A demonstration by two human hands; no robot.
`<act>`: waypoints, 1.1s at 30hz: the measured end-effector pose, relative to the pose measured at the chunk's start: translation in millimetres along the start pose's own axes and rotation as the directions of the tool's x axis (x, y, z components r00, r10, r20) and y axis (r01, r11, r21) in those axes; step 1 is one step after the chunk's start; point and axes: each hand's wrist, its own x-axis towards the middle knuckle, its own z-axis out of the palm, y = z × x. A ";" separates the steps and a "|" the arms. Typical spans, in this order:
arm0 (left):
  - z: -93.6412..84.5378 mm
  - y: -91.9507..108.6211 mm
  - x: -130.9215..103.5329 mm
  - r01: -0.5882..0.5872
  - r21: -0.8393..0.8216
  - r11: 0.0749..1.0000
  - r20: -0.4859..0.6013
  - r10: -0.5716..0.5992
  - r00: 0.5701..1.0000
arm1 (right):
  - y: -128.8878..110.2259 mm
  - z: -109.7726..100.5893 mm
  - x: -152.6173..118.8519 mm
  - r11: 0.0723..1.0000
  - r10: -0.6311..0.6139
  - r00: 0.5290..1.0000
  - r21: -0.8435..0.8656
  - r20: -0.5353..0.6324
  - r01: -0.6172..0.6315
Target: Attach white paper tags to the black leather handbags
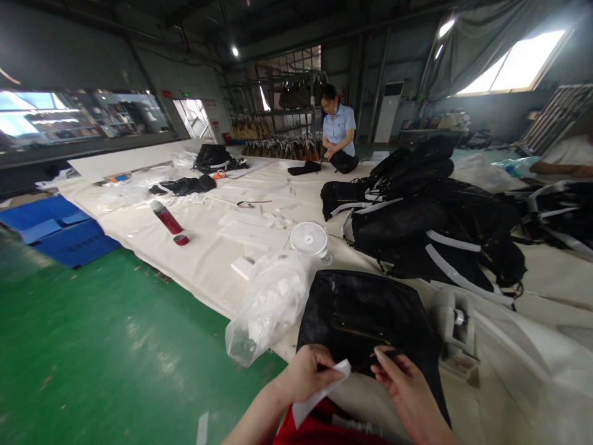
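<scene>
A strip of white paper (322, 392) is pinched between the thumb and fingers of my left hand (312, 372), hanging down over my lap. My right hand (401, 377) is closed, thumb against fingers, on a thin black strap (388, 353) at the near edge of a black bag (365, 309). The bag lies flat on the table in front of me, with a zip line across it. Whether the strap belongs to this bag cannot be made out.
Left of the bag, a clear plastic bag (273, 303) of white scraps overhangs the table edge. Beyond it stands a small white fan (309, 239). A tape dispenser (456, 327) sits at right, below piled black bags (417, 228). A red flask (167, 217) lies farther left. A co-worker (339, 127) stands opposite.
</scene>
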 end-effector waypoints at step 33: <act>2.6 6.3 3.8 0.026 0.011 1.000 -0.035 -0.025 0.999 | 10.7 -9.3 3.6 0.999 -0.029 0.999 -0.016 -0.046 0.028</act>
